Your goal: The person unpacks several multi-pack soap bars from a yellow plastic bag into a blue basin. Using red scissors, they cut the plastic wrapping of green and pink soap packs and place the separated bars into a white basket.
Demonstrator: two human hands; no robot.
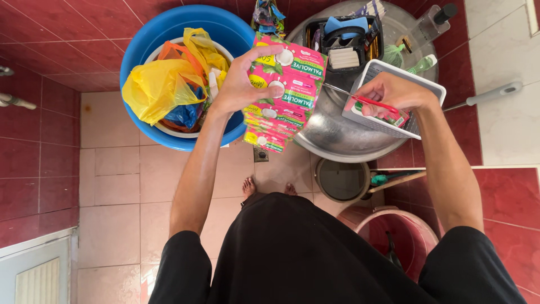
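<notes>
My left hand (241,84) holds up a strip of pink and green sachets (284,93) joined together, hanging down over the floor. My right hand (394,93) grips red-handled scissors (360,99), blades pointing left toward the strip's right edge, and also pinches a single cut pink sachet (388,117). Both hands are raised in front of me above a large steel basin (337,138).
A blue tub (140,45) at the left holds yellow, orange and blue plastic bags. On the steel basin sit a white basket (416,84), a black caddy with sponges (344,42) and bottles. A pink bucket (394,233) and small round pot (340,180) stand below right.
</notes>
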